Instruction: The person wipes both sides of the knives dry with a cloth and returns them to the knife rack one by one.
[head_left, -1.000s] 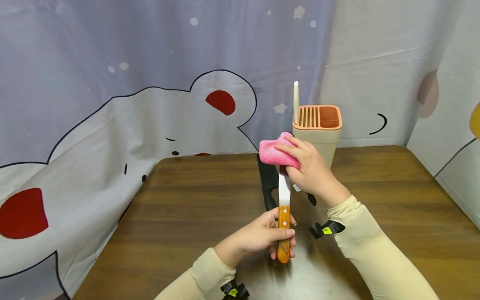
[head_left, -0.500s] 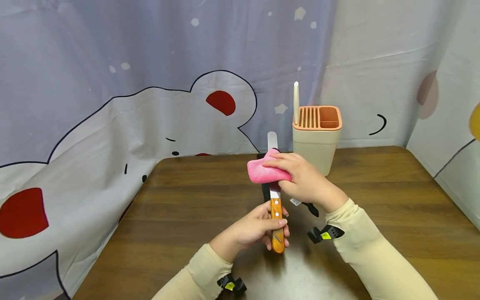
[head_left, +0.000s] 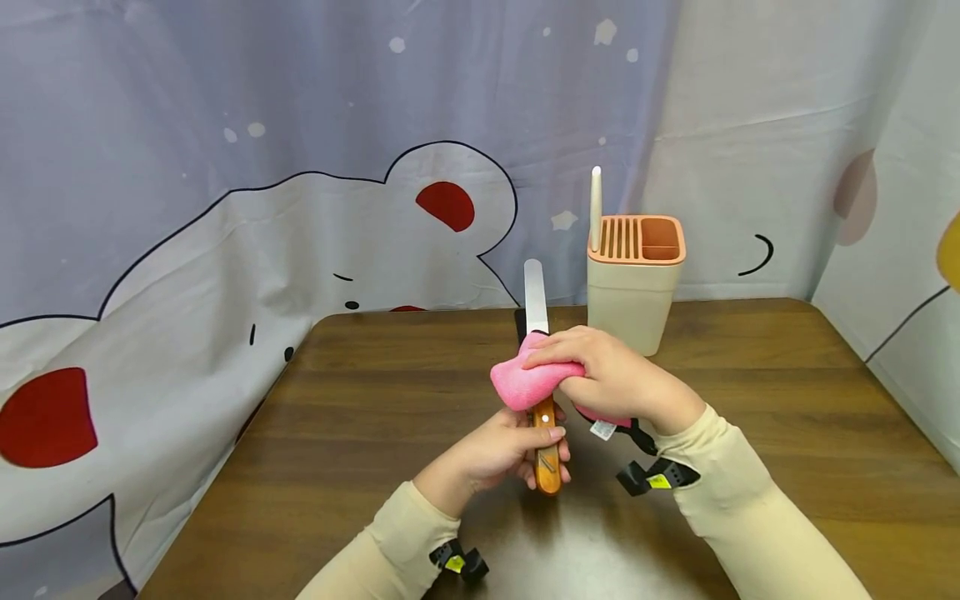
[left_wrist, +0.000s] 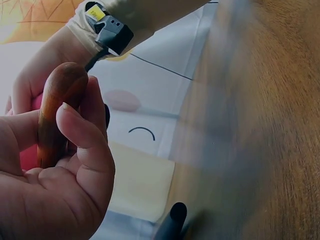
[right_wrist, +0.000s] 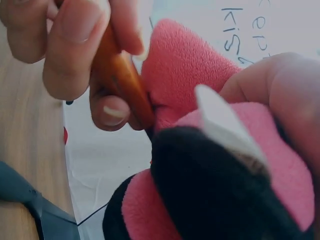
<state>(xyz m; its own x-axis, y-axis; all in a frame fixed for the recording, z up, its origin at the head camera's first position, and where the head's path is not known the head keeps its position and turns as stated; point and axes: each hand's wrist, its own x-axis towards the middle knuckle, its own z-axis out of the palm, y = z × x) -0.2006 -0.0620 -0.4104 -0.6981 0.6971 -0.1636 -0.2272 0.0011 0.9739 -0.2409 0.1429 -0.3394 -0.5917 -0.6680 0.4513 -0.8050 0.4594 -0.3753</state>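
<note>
Room of unclear kind (homelike, though): wooden table [head_left: 390, 392], cartoon-print curtain [head_left: 315, 108].

Tabletop [head_left: 390, 467]: evenly lit; pale glare on near side of the handle [head_left: 550, 477], soft shadow just under it.
Blade [head_left: 535, 296]: bright, crisp beyond the handle in head view.
Curtain [head_left: 300, 92]: sharp behind the handle in head, washed out in right wrist.
Black trim [right_wrist: 200, 185]: dark, soft focus.
Left wrist: dim, hazy band right of the handle.
</note>
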